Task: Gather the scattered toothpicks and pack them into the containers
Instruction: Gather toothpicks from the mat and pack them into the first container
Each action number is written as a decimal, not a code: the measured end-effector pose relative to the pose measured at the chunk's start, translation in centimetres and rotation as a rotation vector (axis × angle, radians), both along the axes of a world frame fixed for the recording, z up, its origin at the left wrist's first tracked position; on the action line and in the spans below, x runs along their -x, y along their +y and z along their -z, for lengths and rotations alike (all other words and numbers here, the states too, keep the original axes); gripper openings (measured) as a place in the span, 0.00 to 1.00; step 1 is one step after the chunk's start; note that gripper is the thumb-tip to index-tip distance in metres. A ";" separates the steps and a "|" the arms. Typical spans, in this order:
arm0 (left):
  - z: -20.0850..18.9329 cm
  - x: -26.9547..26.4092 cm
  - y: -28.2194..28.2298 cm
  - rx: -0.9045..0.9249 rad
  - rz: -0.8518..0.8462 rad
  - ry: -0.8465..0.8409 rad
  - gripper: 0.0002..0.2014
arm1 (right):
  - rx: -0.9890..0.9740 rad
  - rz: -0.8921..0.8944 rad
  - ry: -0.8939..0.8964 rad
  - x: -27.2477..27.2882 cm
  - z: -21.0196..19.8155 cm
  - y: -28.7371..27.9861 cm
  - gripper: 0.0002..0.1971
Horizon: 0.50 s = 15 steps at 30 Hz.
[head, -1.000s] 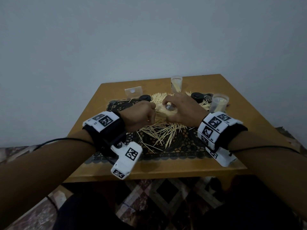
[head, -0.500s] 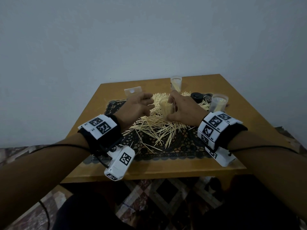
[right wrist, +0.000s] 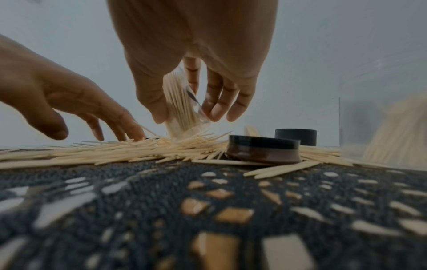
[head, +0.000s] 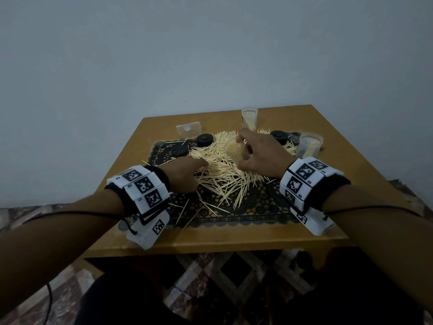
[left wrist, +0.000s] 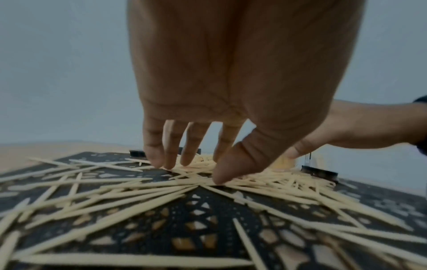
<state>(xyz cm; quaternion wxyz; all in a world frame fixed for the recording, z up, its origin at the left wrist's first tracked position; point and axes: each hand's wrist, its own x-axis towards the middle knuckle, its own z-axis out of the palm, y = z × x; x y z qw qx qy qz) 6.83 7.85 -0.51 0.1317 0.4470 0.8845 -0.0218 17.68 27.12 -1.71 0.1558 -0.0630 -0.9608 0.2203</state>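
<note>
Loose toothpicks (head: 222, 181) lie heaped on a black lace mat (head: 257, 207). My right hand (head: 244, 151) grips a clear container (head: 235, 150) packed with toothpicks, tilted, its base on the heap; in the right wrist view the thumb and fingers of that right hand (right wrist: 187, 117) wrap around the container (right wrist: 182, 107). My left hand (head: 201, 164) reaches down at the heap's left side. In the left wrist view this left hand (left wrist: 191, 169) has straight, spread fingers whose tips touch the toothpicks (left wrist: 138, 190), with nothing pinched.
Two more clear containers with toothpicks stand at the back (head: 249, 118) and at the right (head: 309, 146). Black lids (head: 204, 140) (head: 179, 150) (head: 278, 136) lie around the heap. A clear plastic piece (head: 188, 130) sits back left. The wooden table's edge (head: 210, 240) is close to me.
My left hand has let go of the container, opened, and dropped left onto the loose toothpicks. The right hand keeps the container and has tilted it onto the heap.
</note>
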 end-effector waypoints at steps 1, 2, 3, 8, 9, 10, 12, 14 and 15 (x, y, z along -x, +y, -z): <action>0.1 0.2 0.0 0.000 0.011 0.030 0.36 | -0.020 0.008 0.008 0.1 0.1 0.1 0.24; 0.2 0.4 -0.1 0.003 0.024 0.061 0.38 | -0.039 0.018 0.013 0.3 0.3 0.3 0.23; 0.3 0.7 -0.1 0.014 0.041 0.084 0.40 | -0.056 0.029 0.013 0.4 0.4 0.4 0.22; 0.4 1.5 0.3 -0.026 0.216 0.094 0.40 | -0.084 0.060 -0.011 0.5 0.5 0.6 0.21; 0.5 1.6 0.5 -0.061 0.261 0.110 0.38 | -0.082 0.061 -0.014 0.5 0.5 0.6 0.22; 0.5 1.7 0.7 -0.085 0.294 0.122 0.35 | -0.080 0.064 -0.018 0.6 0.5 0.7 0.22; 0.7 1.9 1.1 -0.115 0.330 0.132 0.31 | -0.077 0.072 -0.023 0.6 0.6 0.7 0.23; 0.8 2.1 1.4 -0.148 0.346 0.143 0.27 | -0.078 0.077 -0.024 0.7 0.7 0.6 0.23; 0.8 2.3 1.6 -0.162 0.348 0.149 0.26 | -0.081 0.078 -0.025 0.7 0.7 0.6 0.23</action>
